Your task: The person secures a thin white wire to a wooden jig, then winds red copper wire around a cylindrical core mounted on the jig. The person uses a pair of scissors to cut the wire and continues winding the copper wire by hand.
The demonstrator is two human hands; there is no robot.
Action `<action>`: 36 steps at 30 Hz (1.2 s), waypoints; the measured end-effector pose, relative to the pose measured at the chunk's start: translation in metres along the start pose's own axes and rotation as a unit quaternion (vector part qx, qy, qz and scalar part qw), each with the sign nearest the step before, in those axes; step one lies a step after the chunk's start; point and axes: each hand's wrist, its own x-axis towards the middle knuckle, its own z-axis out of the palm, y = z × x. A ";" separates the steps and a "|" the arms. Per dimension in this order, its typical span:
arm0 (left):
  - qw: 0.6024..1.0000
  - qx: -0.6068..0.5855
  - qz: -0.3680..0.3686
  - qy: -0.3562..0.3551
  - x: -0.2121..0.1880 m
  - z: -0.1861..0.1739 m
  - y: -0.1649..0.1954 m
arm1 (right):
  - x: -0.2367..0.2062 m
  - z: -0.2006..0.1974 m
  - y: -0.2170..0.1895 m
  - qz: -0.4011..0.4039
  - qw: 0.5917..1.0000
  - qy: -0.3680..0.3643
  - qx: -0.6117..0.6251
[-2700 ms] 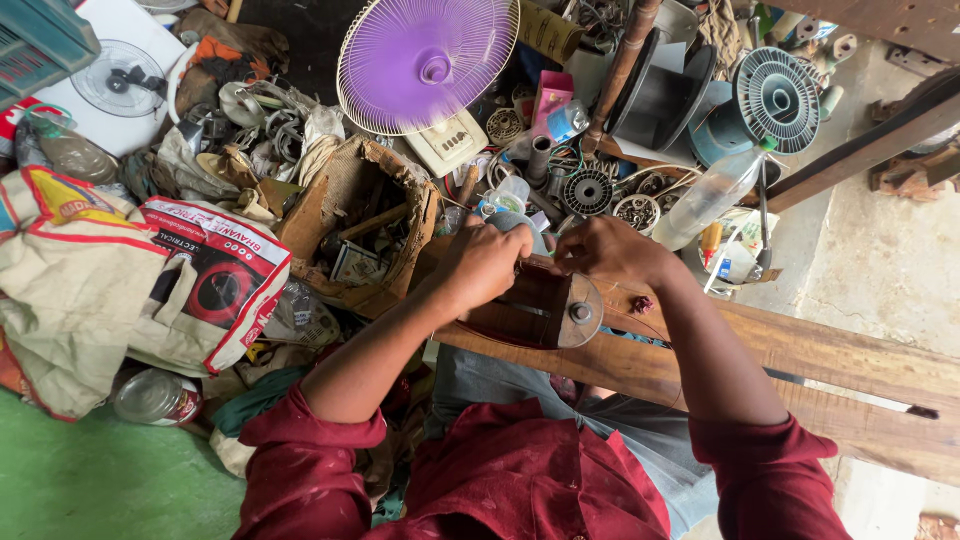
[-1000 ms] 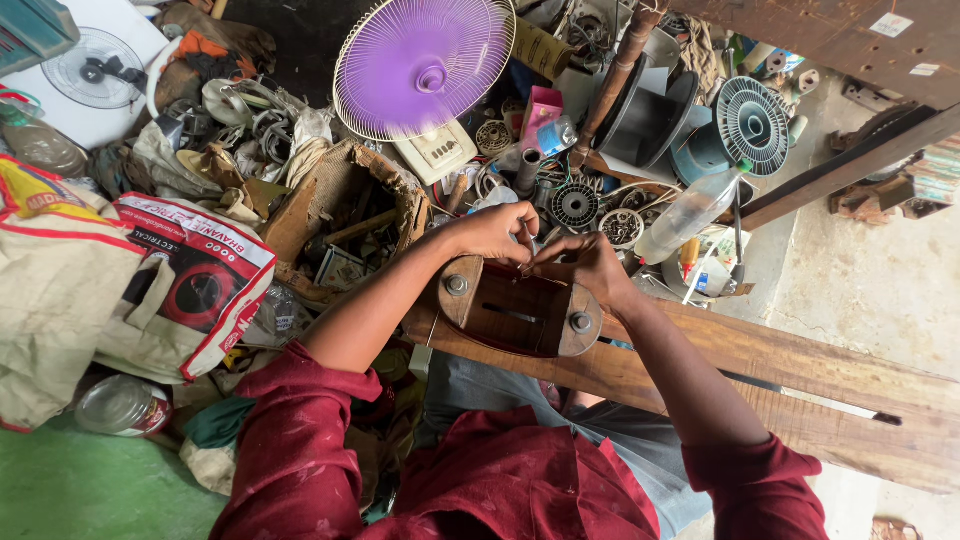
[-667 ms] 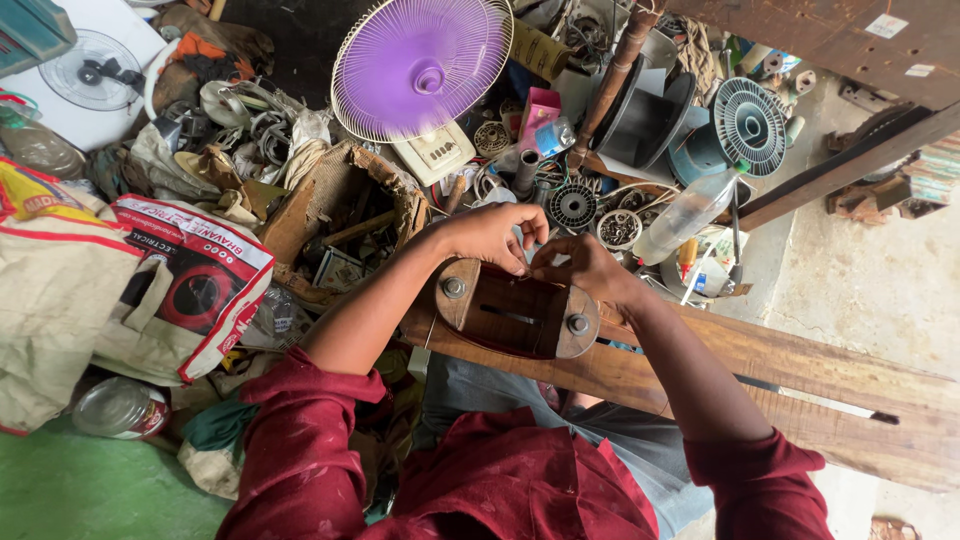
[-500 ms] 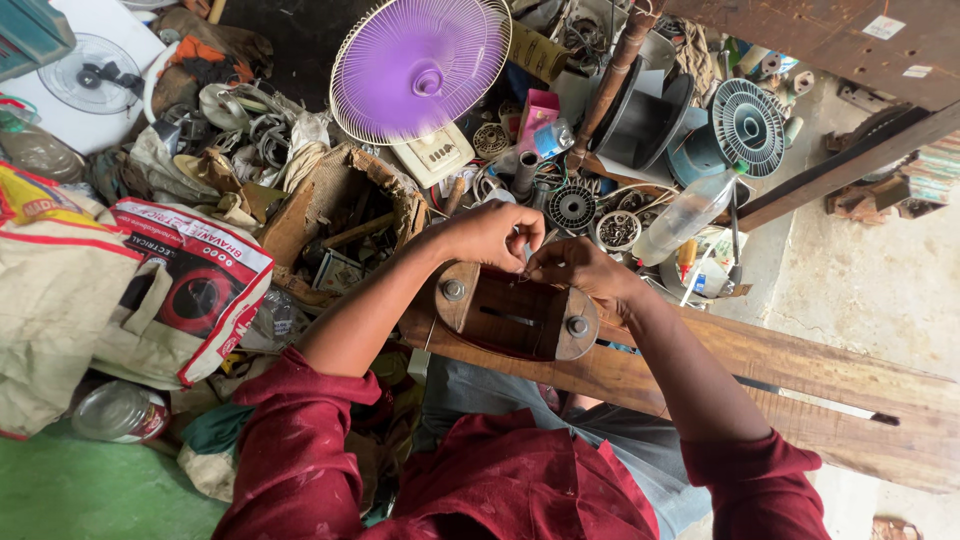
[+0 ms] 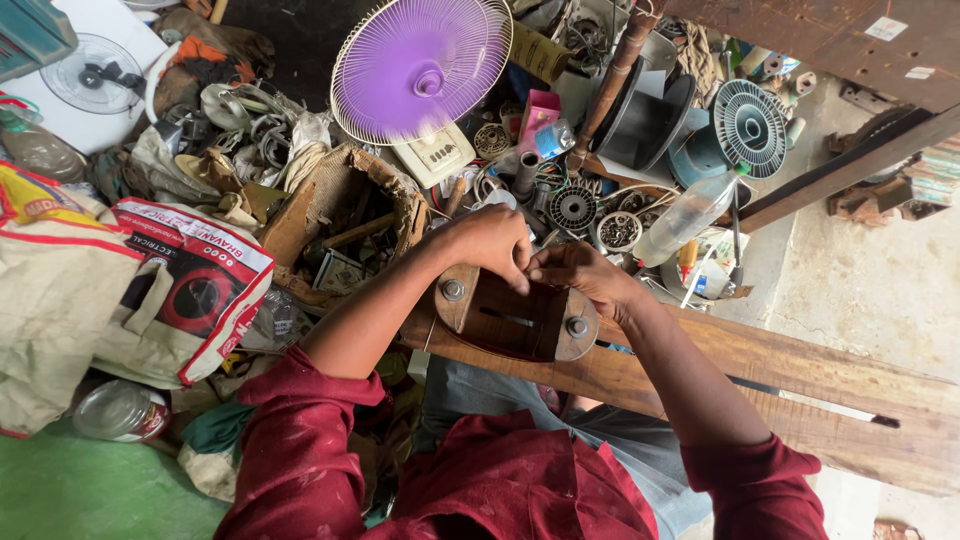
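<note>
Wooden jig: the wooden block (image 5: 512,318) with two bolts lay on the long plank (image 5: 760,370), near the middle of the scene, just in front of the person's lap.
Left hand: the left hand (image 5: 490,243) rested on the far edge of the block, fingers curled down and pinched together; whether they held anything I could not tell, it was too small.
Right hand: the right hand (image 5: 578,275) met the left at the same far edge, fingertips touching or nearly so, likewise closed on something hidden.
Change: against the earlier views, both hands had drawn in from the block's ends to one spot at its far rim, and the head had leaned closer. That suggested fine work with the fingertips.
Bolts: the left bolt (image 5: 453,290) and right bolt (image 5: 577,327) stood uncovered.
Far side: a purple fan grille (image 5: 420,65), a plastic bottle (image 5: 685,215) and small round motor parts (image 5: 573,208).
Left: printed sacks (image 5: 190,290) and a torn cardboard box (image 5: 340,215).
</note>
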 end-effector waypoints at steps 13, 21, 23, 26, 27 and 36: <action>0.992 -0.118 -0.048 0.010 -0.013 -0.002 -0.009 | 0.002 0.004 0.003 -0.031 0.999 0.033 -0.026; 0.995 -0.034 -0.034 0.083 -0.019 0.000 -0.001 | 0.006 0.003 0.004 -0.037 0.997 0.051 -0.035; 0.987 -0.051 -0.013 0.153 -0.021 0.003 -0.002 | 0.006 0.003 0.004 -0.035 0.998 0.048 -0.019; 0.981 -0.116 -0.031 0.151 -0.020 0.006 0.002 | 0.005 0.004 0.004 -0.043 0.997 0.049 -0.050; 0.986 -0.079 -0.037 0.143 -0.019 0.007 0.003 | 0.006 0.004 0.003 -0.049 0.995 0.050 -0.072; 0.985 -0.034 -0.004 0.170 -0.018 0.011 -0.004 | 0.009 0.005 0.003 -0.051 0.992 0.075 -0.087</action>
